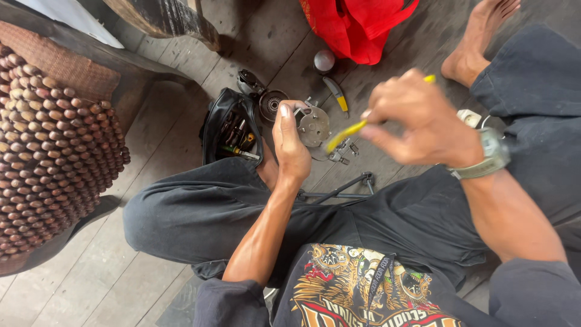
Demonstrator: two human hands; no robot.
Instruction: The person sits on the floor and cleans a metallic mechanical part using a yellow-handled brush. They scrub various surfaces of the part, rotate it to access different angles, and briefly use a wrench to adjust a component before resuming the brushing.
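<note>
- sitting on the grey plank floor (151, 139), the person has the left hand (289, 145) reaching down to a round grey metal cover plate with holes (313, 125); thumb and fingers are curled onto its near edge, so the grip looks closed on the plate's rim, steadying it against the floor.
- the right hand (423, 121) is raised above the knee, blurred, with its grip shut around a slim yellow-handled tool (351, 130); the tool's tip slants down toward the plate but is well apart from it.
- a grey wristwatch (493, 154) sits on the right wrist.
- just beside the plate lie small loose metal fittings (342, 151), a dark round ribbed part (272, 104) and a yellow-handled knife-like tool (336, 94); a grey metal ball (324, 60) and a red cloth bag (357, 24) lie farther off.
- an open black tool pouch (230, 130) full of small tools is near the left hand.
- judged from this, the step in hand is working on the held plate with the tool; the next move would call for bringing the tip down accurately onto the plate while the left hand keeps it from turning.
</note>
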